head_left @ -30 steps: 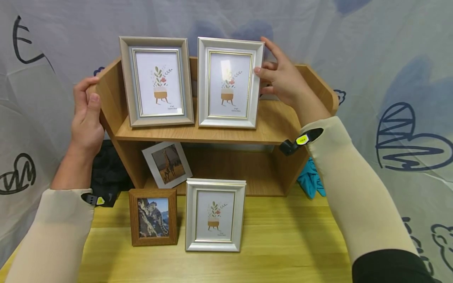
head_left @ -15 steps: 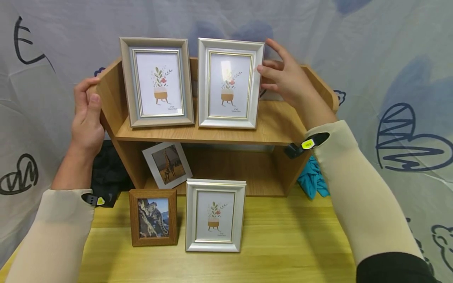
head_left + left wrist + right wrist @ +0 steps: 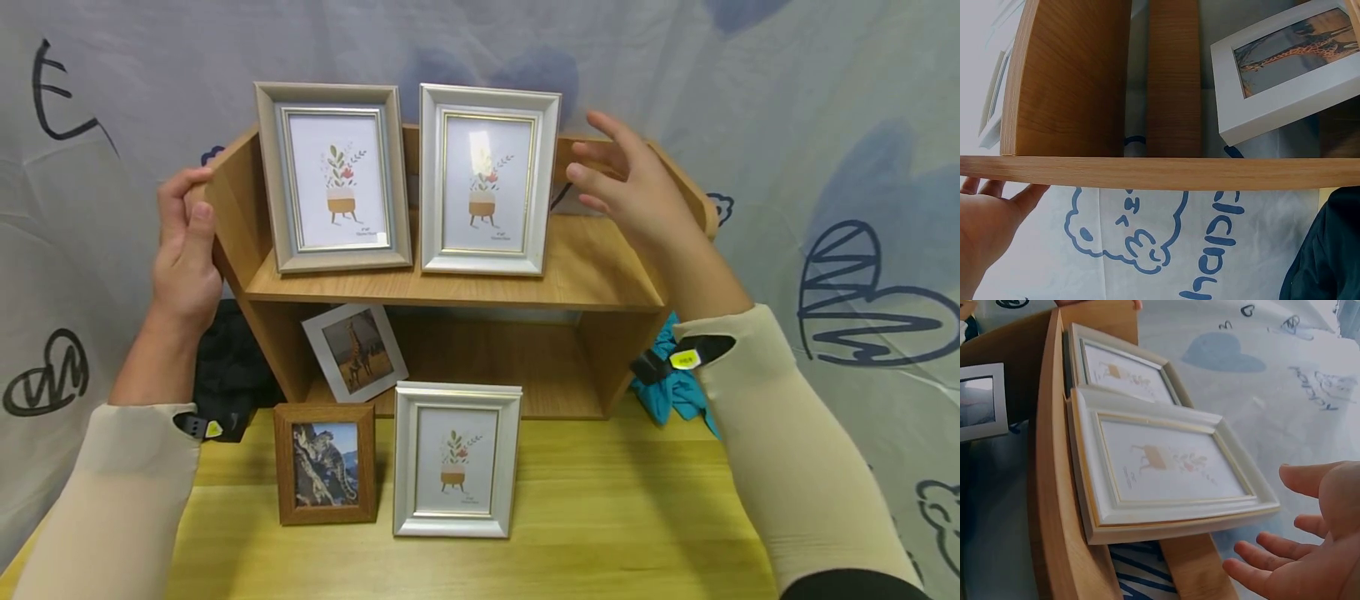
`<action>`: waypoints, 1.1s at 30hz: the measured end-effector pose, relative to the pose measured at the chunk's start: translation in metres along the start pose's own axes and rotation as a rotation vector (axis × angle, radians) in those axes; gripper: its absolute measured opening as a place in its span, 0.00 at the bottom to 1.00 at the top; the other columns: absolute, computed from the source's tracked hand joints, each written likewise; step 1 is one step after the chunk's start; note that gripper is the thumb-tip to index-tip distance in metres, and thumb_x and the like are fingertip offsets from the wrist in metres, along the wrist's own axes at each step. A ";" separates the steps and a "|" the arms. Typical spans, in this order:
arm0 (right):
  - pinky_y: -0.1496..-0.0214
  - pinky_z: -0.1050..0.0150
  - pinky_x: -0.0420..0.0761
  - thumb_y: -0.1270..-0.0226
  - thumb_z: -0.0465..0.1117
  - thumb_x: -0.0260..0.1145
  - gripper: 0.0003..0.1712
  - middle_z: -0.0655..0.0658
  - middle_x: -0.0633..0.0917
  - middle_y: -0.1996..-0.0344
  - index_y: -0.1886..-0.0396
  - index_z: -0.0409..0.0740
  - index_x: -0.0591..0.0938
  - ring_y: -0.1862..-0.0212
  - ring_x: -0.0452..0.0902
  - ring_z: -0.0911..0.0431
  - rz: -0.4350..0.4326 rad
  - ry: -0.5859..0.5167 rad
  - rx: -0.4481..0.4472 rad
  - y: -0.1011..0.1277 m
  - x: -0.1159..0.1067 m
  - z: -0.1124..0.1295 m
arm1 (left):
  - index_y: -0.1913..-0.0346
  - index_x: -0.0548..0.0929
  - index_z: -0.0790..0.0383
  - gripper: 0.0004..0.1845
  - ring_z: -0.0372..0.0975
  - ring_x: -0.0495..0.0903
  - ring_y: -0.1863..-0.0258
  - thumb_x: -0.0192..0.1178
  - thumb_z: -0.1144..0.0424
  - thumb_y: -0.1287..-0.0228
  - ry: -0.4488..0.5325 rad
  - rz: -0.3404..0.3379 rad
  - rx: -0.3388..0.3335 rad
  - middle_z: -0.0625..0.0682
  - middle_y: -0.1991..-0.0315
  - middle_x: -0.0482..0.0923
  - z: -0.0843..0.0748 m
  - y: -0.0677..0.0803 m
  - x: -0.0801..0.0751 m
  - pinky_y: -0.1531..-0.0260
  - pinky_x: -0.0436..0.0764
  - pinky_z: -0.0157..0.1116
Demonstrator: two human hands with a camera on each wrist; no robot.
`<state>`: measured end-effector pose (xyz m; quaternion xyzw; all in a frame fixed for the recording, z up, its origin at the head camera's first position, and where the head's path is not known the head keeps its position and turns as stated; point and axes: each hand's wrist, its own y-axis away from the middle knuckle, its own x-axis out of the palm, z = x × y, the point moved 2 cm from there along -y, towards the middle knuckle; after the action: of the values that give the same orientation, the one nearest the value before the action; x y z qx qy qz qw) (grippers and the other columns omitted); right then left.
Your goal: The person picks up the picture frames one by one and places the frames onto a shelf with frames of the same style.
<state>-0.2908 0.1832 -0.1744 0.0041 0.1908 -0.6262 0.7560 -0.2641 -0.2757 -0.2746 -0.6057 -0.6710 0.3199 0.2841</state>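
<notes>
A wooden shelf (image 3: 450,287) stands on the table, and my left hand (image 3: 183,258) grips the upper edge of its left side panel, thumb in front and fingers behind. On the upper board a beige picture frame (image 3: 268,179) and a white picture frame (image 3: 431,179) stand side by side, both with potted-plant prints. My right hand (image 3: 637,187) is just right of the white frame, apart from it, its fingers spread and loosely bent around nothing. The right wrist view shows a gap between the fingertips (image 3: 1291,478) and that frame.
A small white giraffe picture frame (image 3: 318,333) leans tilted in the lower compartment. In front on the table (image 3: 600,517) stand a brown leopard picture frame (image 3: 287,462) and another white picture frame (image 3: 405,458). Dark cloth (image 3: 232,358) and blue cloth (image 3: 667,392) lie beside the shelf.
My right hand has let go of the white frame's right edge and drawn away to the right and down. The left hand keeps its grip on the shelf; the frames have stayed put.
</notes>
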 end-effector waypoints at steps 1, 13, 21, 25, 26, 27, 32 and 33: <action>0.26 0.47 0.67 0.24 0.43 0.66 0.44 0.43 0.66 0.23 0.17 0.62 0.55 0.25 0.66 0.48 0.001 0.007 -0.010 0.005 0.000 0.000 | 0.31 0.63 0.63 0.18 0.45 0.61 0.42 0.42 0.60 0.16 -0.004 0.001 -0.002 0.55 0.33 0.62 0.000 0.000 0.000 0.49 0.61 0.42; 0.35 0.64 0.77 0.23 0.39 0.65 0.39 0.39 0.70 0.26 0.18 0.53 0.60 0.28 0.70 0.43 -0.005 0.063 -0.129 0.068 0.005 -0.018 | 0.32 0.64 0.61 0.17 0.44 0.62 0.43 0.41 0.61 0.16 -0.009 -0.019 -0.024 0.54 0.33 0.63 0.000 0.000 0.000 0.50 0.62 0.39; 0.37 0.70 0.76 0.22 0.36 0.62 0.36 0.36 0.71 0.28 0.19 0.49 0.62 0.28 0.70 0.44 0.016 -0.002 -0.180 0.109 0.019 -0.050 | 0.32 0.64 0.62 0.18 0.44 0.62 0.43 0.41 0.60 0.16 -0.005 -0.017 -0.014 0.55 0.33 0.62 0.001 0.000 -0.001 0.49 0.60 0.41; 0.36 0.71 0.75 0.21 0.37 0.61 0.35 0.37 0.72 0.28 0.20 0.49 0.63 0.29 0.72 0.48 0.021 0.006 -0.159 0.127 0.026 -0.066 | 0.31 0.64 0.62 0.18 0.44 0.62 0.43 0.41 0.60 0.16 -0.020 -0.003 -0.006 0.55 0.33 0.62 0.000 0.000 0.000 0.49 0.60 0.42; 0.36 0.71 0.75 0.21 0.37 0.61 0.35 0.37 0.72 0.28 0.19 0.48 0.63 0.29 0.72 0.48 0.027 0.010 -0.155 0.131 0.028 -0.070 | 0.31 0.64 0.61 0.18 0.44 0.62 0.43 0.41 0.60 0.16 -0.019 -0.003 -0.007 0.55 0.33 0.62 -0.001 0.000 0.000 0.49 0.60 0.42; 0.36 0.71 0.75 0.21 0.37 0.61 0.35 0.37 0.72 0.28 0.19 0.47 0.62 0.29 0.72 0.49 0.033 0.012 -0.149 0.135 0.030 -0.075 | 0.31 0.64 0.61 0.18 0.44 0.62 0.43 0.41 0.60 0.16 -0.014 -0.004 -0.009 0.55 0.32 0.62 -0.001 0.000 0.000 0.49 0.60 0.42; 0.36 0.69 0.76 0.21 0.36 0.61 0.35 0.40 0.73 0.28 0.20 0.46 0.62 0.29 0.72 0.49 0.069 -0.001 -0.135 0.151 0.042 -0.101 | 0.32 0.65 0.60 0.17 0.44 0.62 0.42 0.41 0.61 0.16 -0.008 -0.009 -0.012 0.55 0.32 0.63 0.001 -0.001 0.000 0.48 0.59 0.42; 0.36 0.68 0.76 0.21 0.36 0.61 0.34 0.41 0.73 0.28 0.20 0.47 0.63 0.28 0.72 0.49 0.079 -0.006 -0.130 0.154 0.044 -0.106 | 0.32 0.64 0.60 0.17 0.44 0.62 0.42 0.41 0.61 0.16 -0.010 -0.008 -0.012 0.55 0.32 0.63 0.002 -0.001 0.000 0.48 0.59 0.43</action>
<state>-0.1688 0.2003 -0.3212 -0.0396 0.2283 -0.5823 0.7793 -0.2660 -0.2755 -0.2750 -0.6030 -0.6767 0.3177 0.2785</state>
